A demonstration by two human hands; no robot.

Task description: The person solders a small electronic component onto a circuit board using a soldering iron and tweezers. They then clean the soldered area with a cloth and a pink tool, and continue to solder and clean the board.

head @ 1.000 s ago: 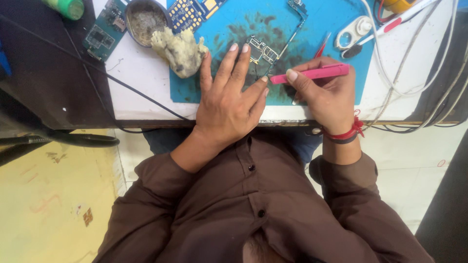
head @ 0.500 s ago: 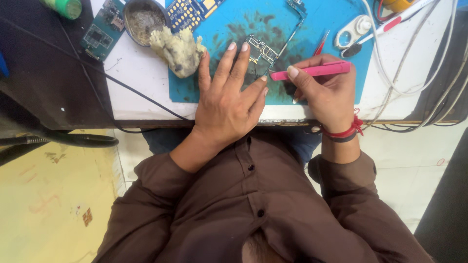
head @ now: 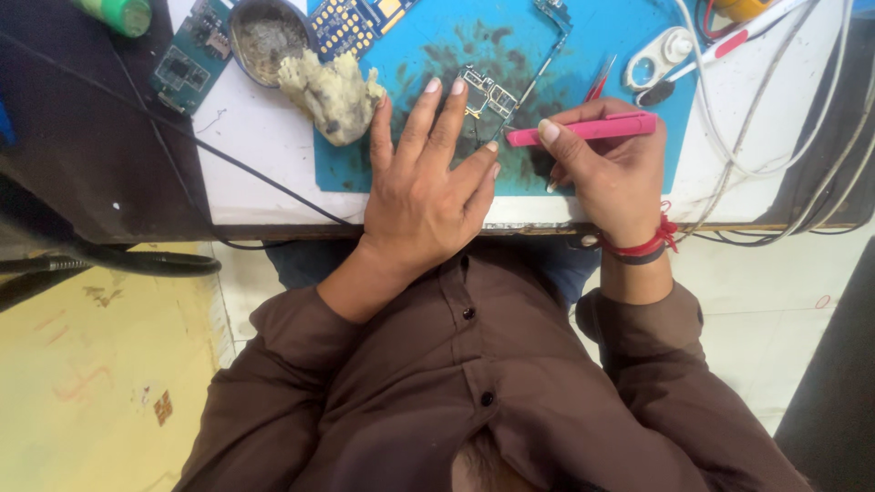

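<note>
Pinched between my thumb and first fingers, the slim pink plastic tool (head: 583, 128) lies nearly level in my right hand (head: 606, 178), its tip pointing toward nine o'clock at the small bare metal-framed circuit board (head: 488, 94); that board sits on the stained blue rubber work mat (head: 410, 169), near the mat's middle and just past my left fingertips; my left hand (head: 424, 187) grips nothing, palm down and fingers spread flat on the mat, index and middle fingers reaching toward twelve o'clock until they touch or nearly touch the board's near edge; I cannot tell whether they press it. To do this well, I judge the left fingers should pin the board firmly so it cannot skate; the right wrist, with its red thread band (head: 643, 246), rests at the white table's edge (head: 273, 196), and keeping it planted there should steady the tip; small strokes from the fingers rather than the arm would suit parts this fine. At ten o'clock from my left hand lies a lump of yellowish putty (head: 330, 91), beside a round metal dish of grey residue (head: 266, 36); a blue-and-gold board (head: 351, 23) lies at twelve o'clock, a green one (head: 191, 59) farther toward ten; white cables (head: 729, 137) trail at two o'clock, well clear of my elbow if I keep strokes short.
</note>
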